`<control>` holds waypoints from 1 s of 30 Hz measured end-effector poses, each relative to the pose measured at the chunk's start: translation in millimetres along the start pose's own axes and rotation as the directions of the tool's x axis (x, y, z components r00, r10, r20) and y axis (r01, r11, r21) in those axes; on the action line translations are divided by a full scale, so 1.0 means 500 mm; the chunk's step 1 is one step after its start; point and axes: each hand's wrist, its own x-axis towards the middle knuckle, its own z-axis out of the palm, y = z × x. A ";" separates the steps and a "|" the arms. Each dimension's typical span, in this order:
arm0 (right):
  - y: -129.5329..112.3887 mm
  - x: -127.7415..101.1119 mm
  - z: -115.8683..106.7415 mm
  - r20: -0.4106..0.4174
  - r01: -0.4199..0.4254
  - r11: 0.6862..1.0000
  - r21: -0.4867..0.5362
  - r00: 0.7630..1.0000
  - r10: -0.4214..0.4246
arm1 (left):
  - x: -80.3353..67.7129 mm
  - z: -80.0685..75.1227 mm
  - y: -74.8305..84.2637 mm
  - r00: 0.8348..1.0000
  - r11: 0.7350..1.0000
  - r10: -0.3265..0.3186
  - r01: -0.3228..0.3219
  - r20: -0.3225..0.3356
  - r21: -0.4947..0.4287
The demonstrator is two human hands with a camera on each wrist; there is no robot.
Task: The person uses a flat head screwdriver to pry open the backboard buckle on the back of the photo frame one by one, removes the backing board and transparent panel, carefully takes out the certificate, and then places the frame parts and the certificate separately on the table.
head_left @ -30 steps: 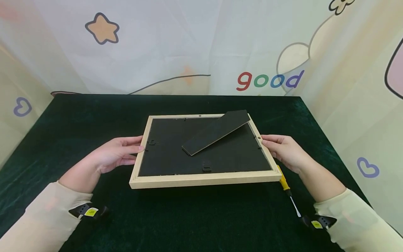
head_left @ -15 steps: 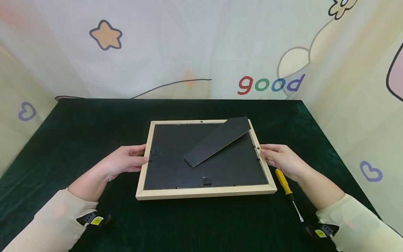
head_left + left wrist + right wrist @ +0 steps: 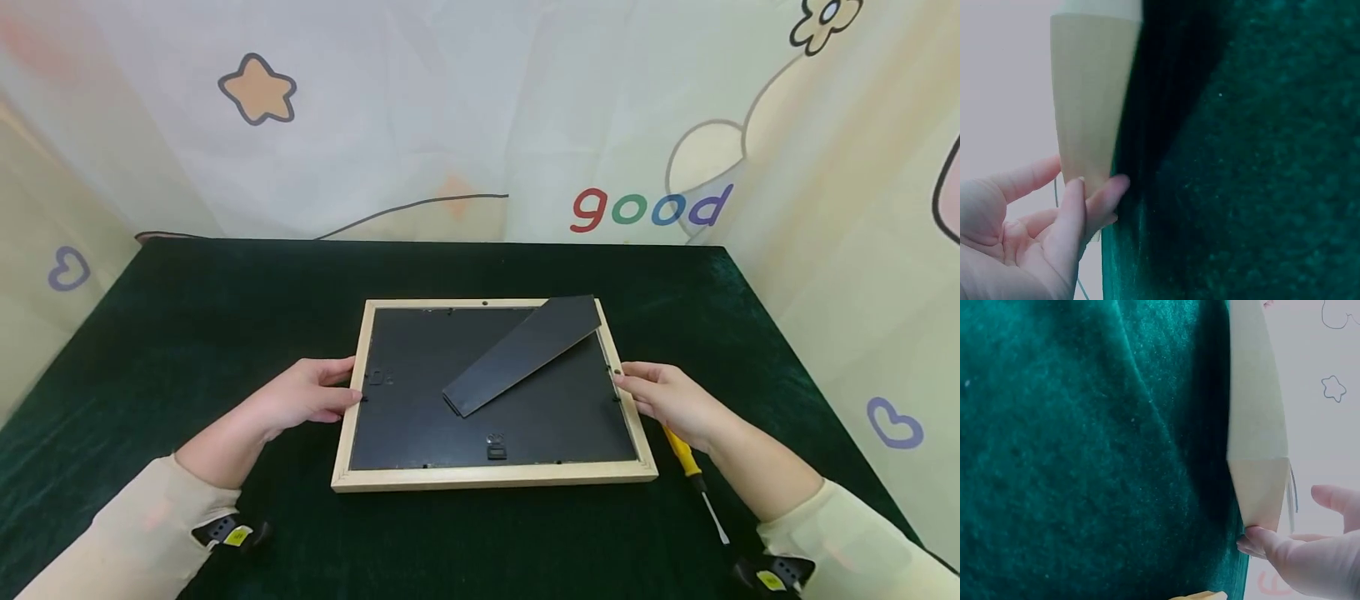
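Pale wood edges the picture frame [image 3: 495, 476], which lies face down at the middle of the green cloth table [image 3: 187, 333], its black backing up and a dark stand flap [image 3: 525, 354] slanting across it. My left hand [image 3: 303, 398] grasps its left rail, thumb on top; my right hand [image 3: 667, 396] grasps the right rail. 1 yellow-handled screwdriver [image 3: 693, 479] lies just beside the frame's right corner, under my right wrist.

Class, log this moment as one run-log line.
left hand: holds picture frame left edge | right hand: holds right edge | screwdriver: on cloth
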 end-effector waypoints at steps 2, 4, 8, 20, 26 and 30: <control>0.000 0.001 0.001 0.009 -0.006 1.000 0.010 1.000 0.006 | 0.001 0.001 0.001 1.000 1.000 -0.002 0.002 -0.002 0.027; -0.001 0.002 0.002 0.017 -0.009 1.000 0.019 1.000 0.009 | 0.002 0.000 0.000 1.000 0.999 -0.003 0.004 -0.008 0.047; -0.003 0.003 0.005 0.025 -0.017 1.000 0.026 1.000 0.017 | 0.004 0.000 0.000 1.000 0.997 -0.017 0.019 -0.019 0.076; 0.005 0.004 0.009 0.056 -0.062 0.998 0.023 0.997 0.061 | 0.005 0.006 0.011 0.999 0.987 -0.045 0.046 -0.011 0.152; 0.011 0.002 0.013 0.068 -0.046 0.999 0.012 0.997 0.045 | 0.004 0.008 0.014 0.999 0.979 -0.040 0.042 -0.014 0.200; 0.012 0.002 0.015 0.074 -0.030 1.000 0.005 0.997 0.029 | 0.004 0.011 0.015 0.999 0.970 -0.035 0.041 -0.029 0.241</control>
